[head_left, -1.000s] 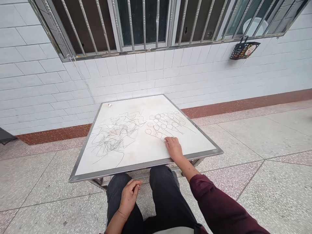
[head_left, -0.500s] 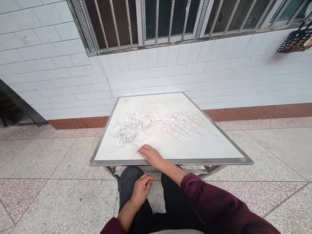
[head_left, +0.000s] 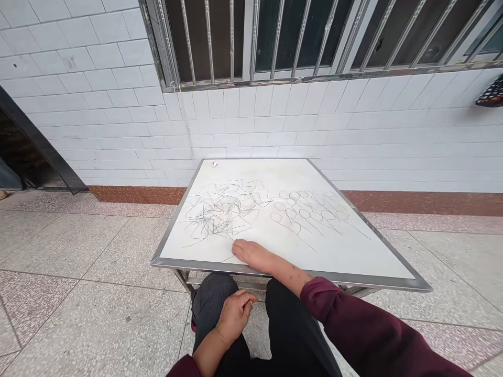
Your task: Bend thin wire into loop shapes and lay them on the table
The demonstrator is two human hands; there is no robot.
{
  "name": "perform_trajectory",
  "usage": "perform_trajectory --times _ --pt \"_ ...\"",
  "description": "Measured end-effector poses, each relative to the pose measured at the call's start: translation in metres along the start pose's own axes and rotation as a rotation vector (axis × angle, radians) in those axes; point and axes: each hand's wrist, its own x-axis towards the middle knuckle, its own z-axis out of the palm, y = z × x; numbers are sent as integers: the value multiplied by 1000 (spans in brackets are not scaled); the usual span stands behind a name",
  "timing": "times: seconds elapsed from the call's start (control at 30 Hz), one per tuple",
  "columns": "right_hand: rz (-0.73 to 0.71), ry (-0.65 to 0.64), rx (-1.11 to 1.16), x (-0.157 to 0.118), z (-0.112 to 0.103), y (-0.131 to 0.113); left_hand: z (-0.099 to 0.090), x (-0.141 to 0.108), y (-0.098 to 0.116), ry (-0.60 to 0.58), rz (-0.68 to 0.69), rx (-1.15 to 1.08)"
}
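White-tiled wall fills the back, speckled stone floor below, reddish-brown band along the wall's foot. Far left of frame: dark doorway. Top middle to upper right: window behind metal bars.

Middle of frame, you're seated at a white table with a grey metal edge. Small white-and-red item sits near its far left corner; too small to identify.

Left part of the tabletop: tangled thin strands, dark, wire-like, bent and crossing each other, thickest toward the middle of the heap.

Lower centre: your left hand is over your lap, below the table's near edge, fingers curled and thumb close to the index finger. Narrow grip; can't tell if anything thin is pinched in it.

Just right of that and higher up: your right hand lies low over the near edge, palm down, fingers together and bent, tips by the lower right of the tangle. One strand runs out beside the fingertips toward the near edge; can't tell whether they hold it.

Right part of the tabletop: looped strands in rough rows, round loops at upper left, straight tails slanting down to the right, apart from your hand.

Far right edge: dark patterned bag, cut off by the frame.
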Motion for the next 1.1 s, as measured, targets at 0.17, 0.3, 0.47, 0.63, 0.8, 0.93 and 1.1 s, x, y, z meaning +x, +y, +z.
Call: perform_trajectory --times 0.17,0.3,0.47,0.63,0.8,0.93,1.1 --pt "-25 -8 -11 -15 -6 -10 -1 -1 0 5 0 -9" --pt "75 54 11 -33 -8 -30 -2 -2 0 0 -2 -5" --pt "202 110 13 -48 0 -45 -4 -1 0 2 -9 2" --pt "253 181 39 -53 7 -48 -3 0 -3 26 -28 -4" --pt "222 194 80 -57 4 -48 -4 -1 -1 26 -33 -6" --pt "202 184 72 -60 5 -47 -5 -1 1 22 -37 -17" --pt "210 219 104 -63 8 -47 -7 -1 4 36 -55 -67"
